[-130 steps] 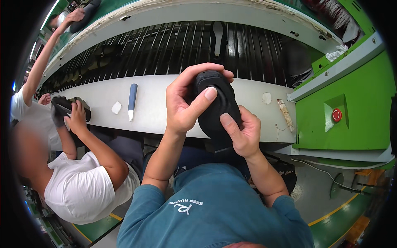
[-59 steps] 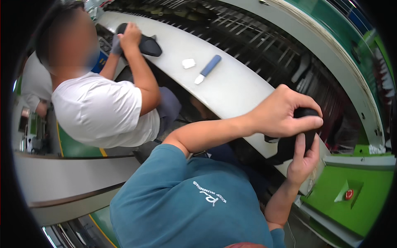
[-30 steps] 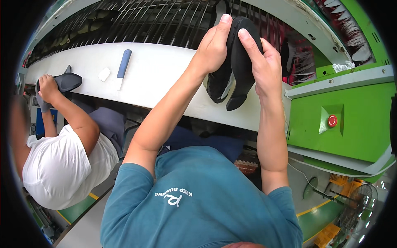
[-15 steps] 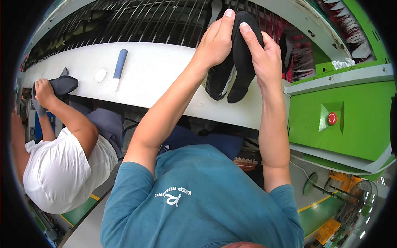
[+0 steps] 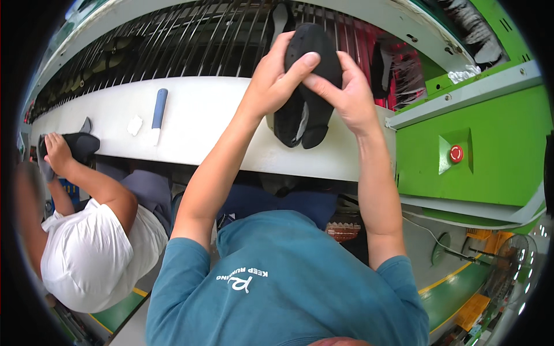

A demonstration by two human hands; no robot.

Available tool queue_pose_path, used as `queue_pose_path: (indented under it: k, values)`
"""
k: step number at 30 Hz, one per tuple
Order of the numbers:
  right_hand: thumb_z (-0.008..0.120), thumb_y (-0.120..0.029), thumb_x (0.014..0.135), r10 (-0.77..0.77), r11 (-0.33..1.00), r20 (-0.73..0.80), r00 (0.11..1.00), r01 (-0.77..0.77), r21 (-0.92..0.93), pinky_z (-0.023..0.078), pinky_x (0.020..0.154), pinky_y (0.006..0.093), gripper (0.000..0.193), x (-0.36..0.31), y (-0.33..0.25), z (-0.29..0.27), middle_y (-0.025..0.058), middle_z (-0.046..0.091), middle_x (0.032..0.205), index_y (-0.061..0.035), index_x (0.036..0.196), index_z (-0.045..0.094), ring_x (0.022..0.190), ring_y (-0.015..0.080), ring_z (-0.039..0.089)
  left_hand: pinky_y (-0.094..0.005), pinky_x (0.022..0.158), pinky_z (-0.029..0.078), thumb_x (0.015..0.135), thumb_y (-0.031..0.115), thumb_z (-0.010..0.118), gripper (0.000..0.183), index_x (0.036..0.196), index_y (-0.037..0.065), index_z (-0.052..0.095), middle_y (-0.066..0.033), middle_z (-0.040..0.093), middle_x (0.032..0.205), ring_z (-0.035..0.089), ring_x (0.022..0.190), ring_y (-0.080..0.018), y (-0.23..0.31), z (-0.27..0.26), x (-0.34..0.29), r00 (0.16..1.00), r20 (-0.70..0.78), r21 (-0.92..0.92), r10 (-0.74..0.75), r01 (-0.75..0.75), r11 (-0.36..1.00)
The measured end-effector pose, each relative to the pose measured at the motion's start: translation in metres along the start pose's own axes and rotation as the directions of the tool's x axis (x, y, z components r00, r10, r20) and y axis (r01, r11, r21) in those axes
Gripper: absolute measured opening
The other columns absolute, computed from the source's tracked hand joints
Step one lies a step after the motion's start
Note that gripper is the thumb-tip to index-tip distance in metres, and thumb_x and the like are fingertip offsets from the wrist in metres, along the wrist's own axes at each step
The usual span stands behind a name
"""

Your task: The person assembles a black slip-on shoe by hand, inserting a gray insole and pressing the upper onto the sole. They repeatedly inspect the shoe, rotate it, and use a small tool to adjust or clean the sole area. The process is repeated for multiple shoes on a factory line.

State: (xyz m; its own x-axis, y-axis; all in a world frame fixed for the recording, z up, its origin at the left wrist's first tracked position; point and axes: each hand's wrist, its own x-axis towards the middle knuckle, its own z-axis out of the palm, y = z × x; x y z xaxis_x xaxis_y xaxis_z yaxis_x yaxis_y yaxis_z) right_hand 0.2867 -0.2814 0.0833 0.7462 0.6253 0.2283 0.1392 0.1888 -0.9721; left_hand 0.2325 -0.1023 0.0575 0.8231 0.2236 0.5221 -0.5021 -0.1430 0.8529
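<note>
My left hand [image 5: 272,81] and my right hand [image 5: 353,97] grip a black shoe sole [image 5: 314,126] against a black shoe upper [image 5: 285,124] from both sides. The pieces overlap at the toe end, pointing away from me, and part at the heel end, where a pale strip shows between them. Both thumbs lie across the top, their tips close together. The fingers wrap around the sides, partly hidden underneath. The shoe parts are over the near white bench [image 5: 196,115].
On the bench lie a blue-handled blade [image 5: 160,109] and a crumpled white scrap [image 5: 135,125]. A co-worker's hand [image 5: 57,151] holds a dark shoe at left. Metal rods [image 5: 219,46] run behind the bench. A green machine [image 5: 421,138] with a red button [image 5: 456,153] stands right.
The sole has swung over the upper at the toe, while their heel ends sit closer together. My right thumb has moved down and across toward the left one.
</note>
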Motion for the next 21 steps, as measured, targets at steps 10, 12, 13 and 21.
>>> queue_pose_path:
  k: [10,12,13,21]
  values:
    - [0.084,-0.022,0.102,-0.08,0.996,-0.112,0.991,0.084,0.04,0.057,0.085,0.0289,0.038,-0.045,0.015,0.048,0.0048,0.074,0.104,-0.0013,0.124,0.061,0.097,0.0097,0.069,-0.0437,0.11,0.053,0.11,0.025,0.063,0.054,0.151,-0.006,0.047,-0.0259,0.069,0.135,0.07,0.121,-0.03,0.021,-0.019,-0.052,0.981,-0.11,-0.14,0.162,-0.177,0.974]
    - [0.077,-0.025,0.108,-0.13,0.991,-0.126,0.984,0.125,-0.044,0.054,0.077,0.0278,0.026,-0.054,0.019,0.053,0.0029,0.073,0.091,-0.0011,0.114,0.067,0.085,0.0086,0.066,-0.0473,0.109,0.054,0.109,0.032,0.063,0.054,0.145,-0.005,0.049,-0.0283,0.07,0.134,0.071,0.121,-0.0333,0.038,-0.02,-0.067,0.977,-0.156,-0.188,0.142,-0.17,0.967]
    - [0.077,-0.025,0.108,-0.162,0.983,-0.13,0.978,0.148,-0.109,0.053,0.073,0.0282,0.025,-0.059,0.013,0.059,0.0038,0.073,0.085,-0.0019,0.107,0.069,0.079,0.0106,0.066,-0.0474,0.106,0.058,0.11,0.035,0.06,0.052,0.141,-0.007,0.052,-0.0284,0.073,0.128,0.074,0.118,-0.0344,0.043,-0.025,-0.075,0.973,-0.175,-0.139,0.15,-0.175,0.975]
    - [0.084,-0.022,0.101,-0.361,0.905,0.063,0.93,0.366,-0.218,0.054,0.064,0.0327,0.022,-0.062,0.011,0.085,0.008,0.073,0.083,-0.004,0.1,0.071,0.07,0.0208,0.069,-0.0535,0.097,0.064,0.112,0.039,0.06,0.053,0.128,-0.011,0.06,-0.0343,0.076,0.114,0.078,0.108,-0.0423,0.065,-0.043,-0.117,0.937,-0.317,-0.078,0.147,-0.181,0.98]
